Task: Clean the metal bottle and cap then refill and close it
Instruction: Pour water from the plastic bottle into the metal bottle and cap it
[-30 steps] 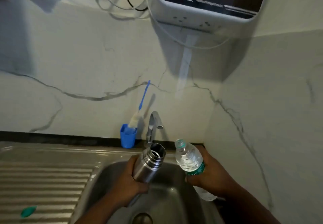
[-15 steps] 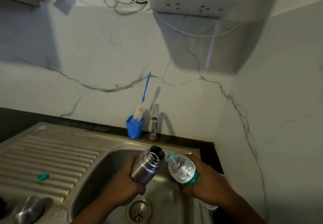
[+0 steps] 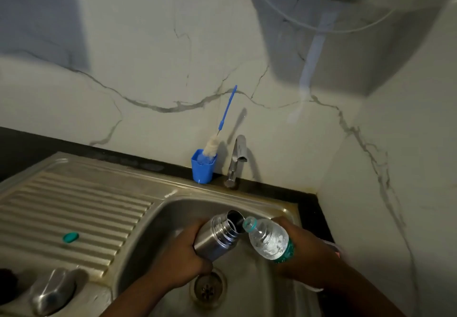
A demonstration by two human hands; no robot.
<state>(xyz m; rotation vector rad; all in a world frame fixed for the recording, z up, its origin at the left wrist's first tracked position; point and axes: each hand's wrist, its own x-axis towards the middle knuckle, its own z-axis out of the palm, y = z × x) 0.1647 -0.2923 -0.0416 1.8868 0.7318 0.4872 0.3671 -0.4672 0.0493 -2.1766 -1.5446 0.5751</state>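
1. Steel drain (image 3: pixel 208 289) of the sink (image 3: pixel 259 205) lies nearest, directly below both hands.
2. Left hand (image 3: pixel 178 259) has its fingers wrapped round the body of the metal bottle (image 3: pixel 217 235), held over the basin, long axis tilted up and to the right, open mouth facing the other hand.
3. Right hand (image 3: pixel 309 254) grasps the plastic water bottle (image 3: pixel 269 238), tipped down-left so its uncapped neck sits just at the metal rim; whether they touch I cannot tell.
4. Judged from this, pouring depends on keeping neck over mouth; the right hand controls the tilt.
5. Farther back stand the blue cup (image 3: pixel 202 168) with its brush (image 3: pixel 217 138), and the tap (image 3: pixel 237 160)
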